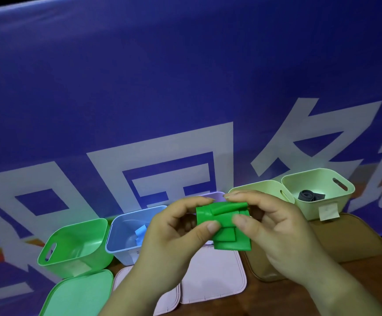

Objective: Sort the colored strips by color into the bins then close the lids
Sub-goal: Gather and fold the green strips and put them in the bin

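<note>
Two bare hands hold a folded, glossy green rubbery strip (225, 221) in the air above the middle of the brown wooden table (265, 301), in front of a lilac plastic bin (215, 194) that they largely hide. The strip is folded into a roughly square packet. Its folds and the loose rolled end on top run left to right, so the packet has no marked long axis.

The left hand (174, 242) pinches the packet's left part, thumb on the near face and fingers curled behind. The right hand (276, 236) pinches the right part, thumb on the near face and forefinger at the top edge. Both wrists rise from the table's front edge with the palms turned toward each other.

The matching bright green plastic bin (94, 258) stands open toward the back left of the table and lower in view than the packet. It is well apart from the packet, with a pale blue plastic bin (126, 254) between them. The left hand is judged the nearer for the drop.

The green lid (78, 295) lies flat toward the front edge, just before its bin.
</note>
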Demonstrator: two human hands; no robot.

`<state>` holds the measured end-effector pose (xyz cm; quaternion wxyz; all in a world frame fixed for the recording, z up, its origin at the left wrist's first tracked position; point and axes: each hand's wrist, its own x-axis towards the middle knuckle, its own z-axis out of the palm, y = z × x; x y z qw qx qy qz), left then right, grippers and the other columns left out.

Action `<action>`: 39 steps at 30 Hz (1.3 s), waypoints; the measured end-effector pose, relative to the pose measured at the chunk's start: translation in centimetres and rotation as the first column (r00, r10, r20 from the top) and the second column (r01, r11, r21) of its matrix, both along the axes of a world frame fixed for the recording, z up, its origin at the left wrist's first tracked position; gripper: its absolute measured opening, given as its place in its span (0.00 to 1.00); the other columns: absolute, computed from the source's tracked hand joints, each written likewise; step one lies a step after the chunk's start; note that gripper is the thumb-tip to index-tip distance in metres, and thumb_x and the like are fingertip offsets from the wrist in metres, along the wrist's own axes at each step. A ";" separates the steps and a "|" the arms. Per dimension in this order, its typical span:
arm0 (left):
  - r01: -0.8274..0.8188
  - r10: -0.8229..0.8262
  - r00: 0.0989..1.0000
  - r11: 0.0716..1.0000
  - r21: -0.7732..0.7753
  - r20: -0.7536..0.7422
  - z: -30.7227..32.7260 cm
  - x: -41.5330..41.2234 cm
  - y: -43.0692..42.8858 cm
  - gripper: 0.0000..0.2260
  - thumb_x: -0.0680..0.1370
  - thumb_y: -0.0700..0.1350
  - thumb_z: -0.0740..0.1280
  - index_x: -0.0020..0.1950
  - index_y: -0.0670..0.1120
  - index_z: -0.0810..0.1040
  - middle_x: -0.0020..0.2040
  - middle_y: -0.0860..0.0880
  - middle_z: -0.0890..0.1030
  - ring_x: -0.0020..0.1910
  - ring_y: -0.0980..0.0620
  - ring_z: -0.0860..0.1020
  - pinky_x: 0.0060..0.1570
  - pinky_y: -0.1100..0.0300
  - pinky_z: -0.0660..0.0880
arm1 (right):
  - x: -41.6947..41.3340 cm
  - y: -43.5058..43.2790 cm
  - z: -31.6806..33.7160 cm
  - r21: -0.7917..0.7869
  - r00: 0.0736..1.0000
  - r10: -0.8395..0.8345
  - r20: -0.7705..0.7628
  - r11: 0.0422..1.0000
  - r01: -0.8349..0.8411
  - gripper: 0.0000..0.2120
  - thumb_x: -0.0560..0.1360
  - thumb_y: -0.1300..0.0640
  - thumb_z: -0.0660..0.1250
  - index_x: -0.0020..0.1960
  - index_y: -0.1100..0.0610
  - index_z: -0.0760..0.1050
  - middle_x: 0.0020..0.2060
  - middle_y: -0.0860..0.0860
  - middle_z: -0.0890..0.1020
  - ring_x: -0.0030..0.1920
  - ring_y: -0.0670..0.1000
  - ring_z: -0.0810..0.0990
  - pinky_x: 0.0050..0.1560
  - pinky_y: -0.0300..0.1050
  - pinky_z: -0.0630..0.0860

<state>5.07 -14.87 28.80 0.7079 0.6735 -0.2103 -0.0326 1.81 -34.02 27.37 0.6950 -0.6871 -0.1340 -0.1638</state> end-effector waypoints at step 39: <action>-0.061 0.061 0.998 0.992 0.114 0.003 -0.4 -0.1 0.4 0.12 0.68 0.44 0.77 0.51 0.54 0.85 0.47 0.47 0.86 0.40 0.39 0.84 0.40 0.49 0.81 | 0.2 0.3 0.1 0.101 0.999 0.040 -0.030 0.994 -0.036 0.18 0.65 0.41 0.76 0.51 0.49 0.85 0.52 0.54 0.85 0.55 0.51 0.83 0.54 0.39 0.78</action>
